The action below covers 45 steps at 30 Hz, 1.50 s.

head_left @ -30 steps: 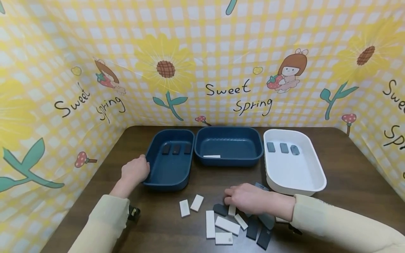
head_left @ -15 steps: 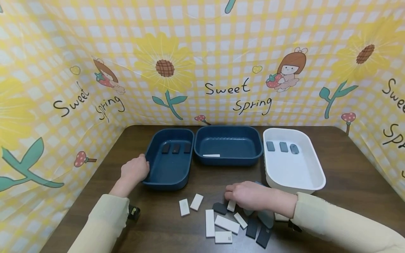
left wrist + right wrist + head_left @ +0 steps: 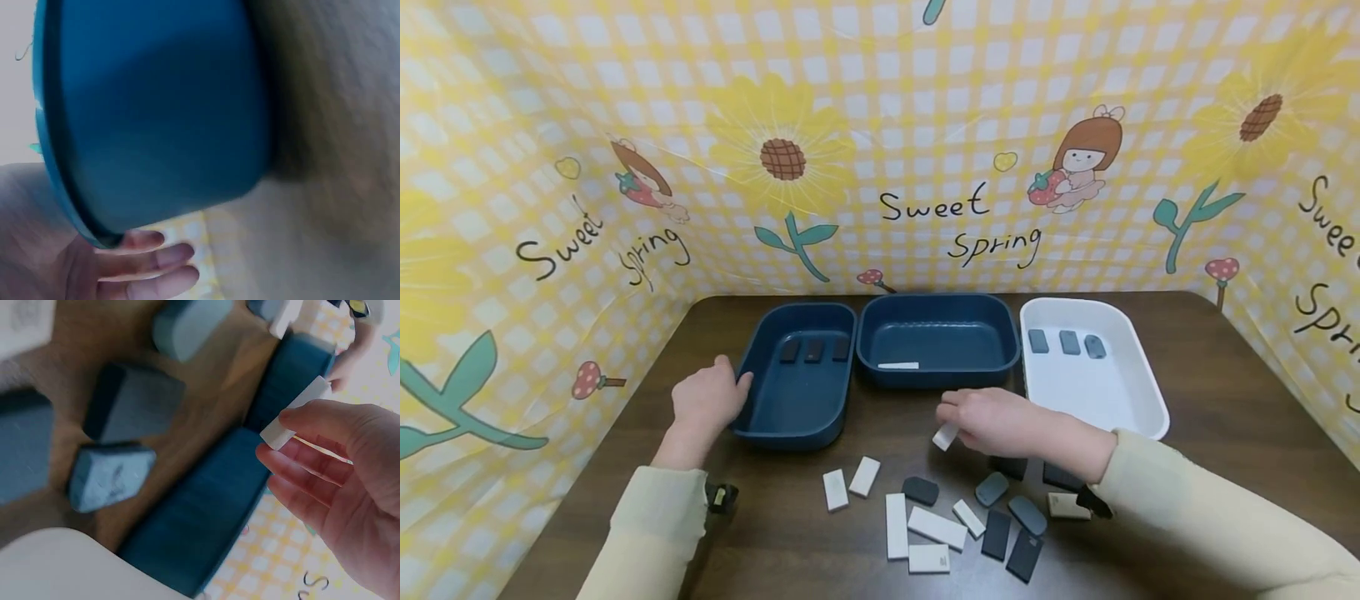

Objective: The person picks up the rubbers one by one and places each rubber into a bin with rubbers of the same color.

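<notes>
The right hand [image 3: 992, 417] pinches a small white block [image 3: 945, 437], flat-faced and straight-edged, between thumb and fingers, holding it tilted in front of the smooth, round-cornered middle blue tray [image 3: 937, 379], while the left hand [image 3: 703, 406], its fingers fairly straight and a little apart, touches the outer rim of the glossy left blue tray [image 3: 793, 408]; inside that tray three dark oblong blocks [image 3: 812, 350] sit in a row, the middle one contains a white piece [image 3: 898, 366] seen only as a thin sliver, and the white tray [image 3: 1097, 400] has three blue-grey blocks [image 3: 1070, 342], one round-ended; on the brown wood-grained table [image 3: 775, 533] lie matt white oblongs [image 3: 937, 528], black oblongs [image 3: 996, 535] and a blue-grey rounded block [image 3: 992, 489], with softly creased, yellow-checked cloth [image 3: 850, 125] rising behind, printed with flowers and lettering
</notes>
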Each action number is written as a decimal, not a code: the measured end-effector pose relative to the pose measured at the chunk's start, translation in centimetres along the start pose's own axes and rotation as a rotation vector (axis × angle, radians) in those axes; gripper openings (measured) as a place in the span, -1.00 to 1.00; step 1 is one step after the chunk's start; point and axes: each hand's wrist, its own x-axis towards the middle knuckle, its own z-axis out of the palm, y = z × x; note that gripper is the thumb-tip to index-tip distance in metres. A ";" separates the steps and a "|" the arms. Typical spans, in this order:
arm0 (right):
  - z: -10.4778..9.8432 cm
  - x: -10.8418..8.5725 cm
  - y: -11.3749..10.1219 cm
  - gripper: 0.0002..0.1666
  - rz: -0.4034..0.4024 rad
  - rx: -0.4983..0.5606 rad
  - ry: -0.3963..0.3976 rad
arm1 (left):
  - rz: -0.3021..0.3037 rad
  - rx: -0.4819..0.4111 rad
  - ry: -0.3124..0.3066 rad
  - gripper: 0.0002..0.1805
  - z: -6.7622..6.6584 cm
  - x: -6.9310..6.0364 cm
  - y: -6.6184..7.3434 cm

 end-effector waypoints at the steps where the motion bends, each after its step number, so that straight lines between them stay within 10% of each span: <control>1: -0.2 0.1 0.2 -0.77 0.006 0.003 0.013 | -0.001 -0.006 0.036 -0.44 -0.1 -0.1 0.2; 10: -2.4 1.3 1.5 -0.80 0.116 0.023 0.098 | 0.210 -0.141 0.234 -0.50 0.1 -1.1 4.6; 23: -3.2 6.5 3.0 -0.79 0.307 0.046 0.200 | 0.451 -0.197 0.012 -0.42 2.1 -0.9 11.5; 30: -0.9 10.1 4.4 -0.74 0.496 0.178 0.283 | 0.417 -0.183 -0.082 -0.36 3.6 -0.5 12.3; 45: 2.9 14.4 5.0 -0.78 0.750 0.362 0.190 | 0.402 -0.161 -0.025 -0.38 4.2 -0.8 12.5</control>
